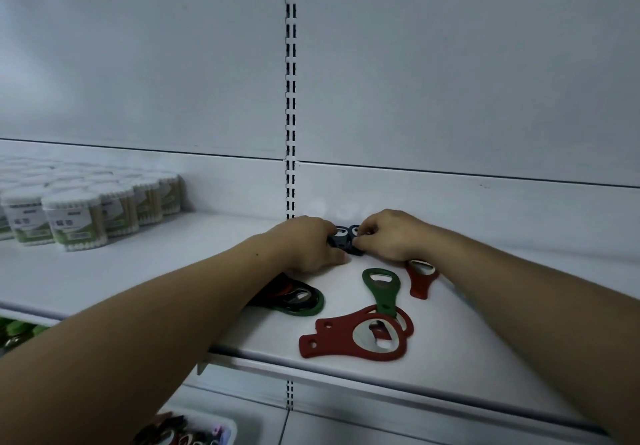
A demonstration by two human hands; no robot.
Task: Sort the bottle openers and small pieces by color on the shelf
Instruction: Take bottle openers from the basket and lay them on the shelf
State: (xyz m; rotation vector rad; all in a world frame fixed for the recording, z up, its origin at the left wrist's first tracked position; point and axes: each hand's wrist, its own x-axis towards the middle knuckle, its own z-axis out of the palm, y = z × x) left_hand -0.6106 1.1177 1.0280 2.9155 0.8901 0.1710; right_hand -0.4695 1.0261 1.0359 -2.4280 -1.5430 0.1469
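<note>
Both hands meet at the back of the white shelf [173, 271] over dark blue-black bottle openers [346, 237]. My left hand [308, 244] grips them from the left, and my right hand [388, 237] pinches them from the right. In front lie a green opener [382, 289], a small red opener [420, 280] partly under my right wrist, and two stacked red openers [353, 337]. A mixed pile with a green opener [301, 301] at the bottom sits partly hidden under my left forearm.
Several white tubs of cotton swabs [74, 219] stand at the left of the shelf. A slotted upright [291, 98] runs up the back panel. On the level below, a white tray [194, 432] holds more openers.
</note>
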